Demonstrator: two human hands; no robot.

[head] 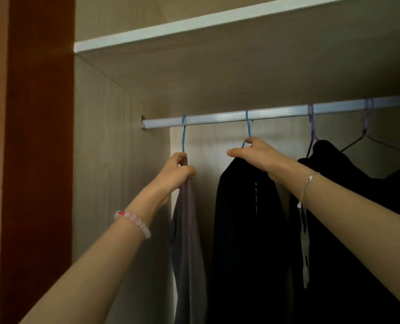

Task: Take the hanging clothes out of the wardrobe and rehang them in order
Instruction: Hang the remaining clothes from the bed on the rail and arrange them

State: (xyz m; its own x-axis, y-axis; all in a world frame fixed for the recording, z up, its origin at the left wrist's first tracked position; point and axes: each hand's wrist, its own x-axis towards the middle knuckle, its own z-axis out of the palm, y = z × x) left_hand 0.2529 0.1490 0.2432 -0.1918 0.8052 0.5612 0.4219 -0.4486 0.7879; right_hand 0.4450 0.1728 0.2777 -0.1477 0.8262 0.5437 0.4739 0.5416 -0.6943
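A silver rail runs across the wardrobe under a shelf. My left hand grips the neck of a blue hanger that carries a grey-mauve garment at the rail's left end. My right hand pinches a second blue hanger at its neck, above a black garment. Both hooks sit on the rail. Further right, a purple hanger holds another black garment.
A bare dark hanger hangs at the far right of the rail. The shelf edge runs overhead, the wardrobe's left wall stands close beside my left hand, and a red-brown door panel is at the left.
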